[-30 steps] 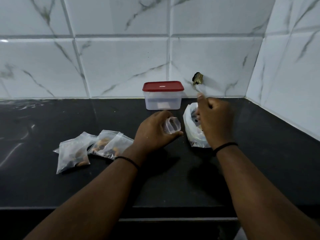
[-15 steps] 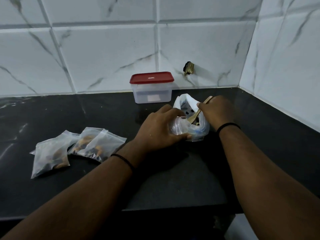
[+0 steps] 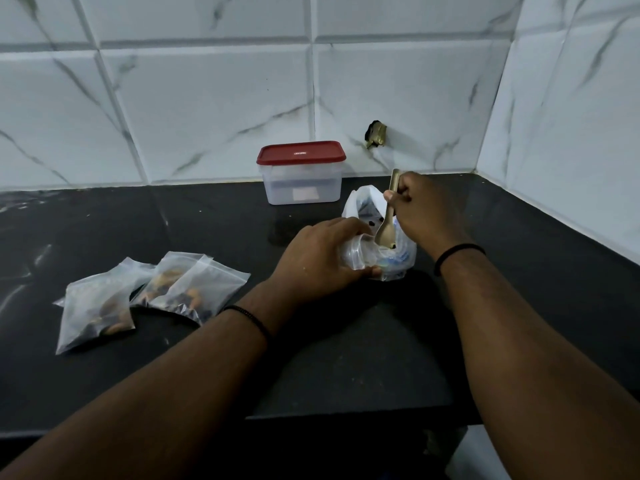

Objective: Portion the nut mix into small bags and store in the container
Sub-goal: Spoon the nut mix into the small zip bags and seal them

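Closest to me on the black table (image 3: 346,358), off to the left, three filled small bags (image 3: 149,296) lie overlapping. My left hand (image 3: 322,261) grips an open small bag (image 3: 356,252), mouth held up against the big nut mix bag (image 3: 391,237). My right hand (image 3: 420,211) pinches a wooden spoon (image 3: 387,223), its bowl at that mouth. Behind, the red-lidded container (image 3: 301,173) sits closed by the tiled wall (image 3: 207,98).

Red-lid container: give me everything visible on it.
The container is a rectangular tub of clear, plastic-looking material with rounded corners and a red lid fitted on, closed. It stands upright on the black counter near the tiled wall, beyond both hands. A pale label shows low on its front. Nothing else touches it.
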Demonstrator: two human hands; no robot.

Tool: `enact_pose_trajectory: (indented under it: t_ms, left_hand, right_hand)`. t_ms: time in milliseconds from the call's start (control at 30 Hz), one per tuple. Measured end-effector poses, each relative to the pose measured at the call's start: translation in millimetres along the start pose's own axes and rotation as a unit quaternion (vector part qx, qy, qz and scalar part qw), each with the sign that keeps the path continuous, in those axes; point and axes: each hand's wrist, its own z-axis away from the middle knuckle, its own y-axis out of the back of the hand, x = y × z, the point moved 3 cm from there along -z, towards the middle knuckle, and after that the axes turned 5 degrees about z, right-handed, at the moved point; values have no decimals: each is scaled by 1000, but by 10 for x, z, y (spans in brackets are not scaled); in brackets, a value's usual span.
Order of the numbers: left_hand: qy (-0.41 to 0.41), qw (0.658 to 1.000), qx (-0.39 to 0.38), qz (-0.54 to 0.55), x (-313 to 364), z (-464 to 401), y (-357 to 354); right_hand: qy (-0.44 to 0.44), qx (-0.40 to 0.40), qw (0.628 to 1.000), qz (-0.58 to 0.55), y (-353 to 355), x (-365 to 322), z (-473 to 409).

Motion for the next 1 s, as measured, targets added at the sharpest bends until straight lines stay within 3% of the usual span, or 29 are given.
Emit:
enact_pose_trajectory:
  t_ms: [233,433,567,733,1000]
  left_hand:
    - [8,1000,1,-6,-18,6,27]
    - [23,1000,-2,15,-40,22,73]
    - [42,998,-6,42,-46,31,78]
    - [59,989,54,124,-95,53,131]
    - [119,972,116,163,-265,49,180]
  right_hand:
    - [-64,-84,994,-35,-56,54,-6]
    - [-173,-5,973,-156,-70,161,19]
    - [-217,-18,950,-225,-115,175,42]
    - [-233,31,934,-269,-109,230,15]
    - [-238,135,896,-349,62,52,64]
